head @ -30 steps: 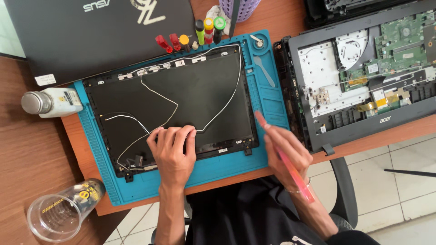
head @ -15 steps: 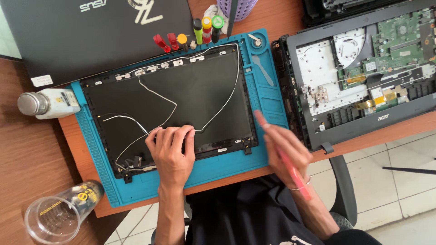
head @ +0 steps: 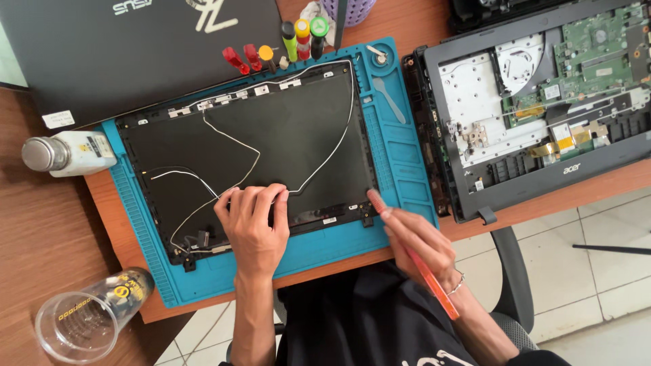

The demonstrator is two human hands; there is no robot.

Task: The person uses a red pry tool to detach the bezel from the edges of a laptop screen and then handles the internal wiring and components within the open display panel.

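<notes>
Head view shows my left hand (head: 254,227) lying flat, fingers spread narrow, on the lower edge of the black laptop lid (head: 247,146) — it presses down and grips nothing. My right hand (head: 417,240) is closed around an orange brush (head: 413,254), whose tip touches the lid's lower right corner near the hinge. White wires (head: 230,139) loop across the lid's inner face. The lid rests on a blue mat (head: 400,156) on the wooden table (head: 41,224). Just right of the mat sits an opened laptop base (head: 536,102) with its green circuit board showing. A closed dark laptop (head: 129,54) lies above the mat — coloured screwdrivers (head: 285,44) stand between them. A white bottle (head: 64,152) lies at the left, and a clear plastic cup (head: 88,315) lies tipped near the table's front edge.
</notes>
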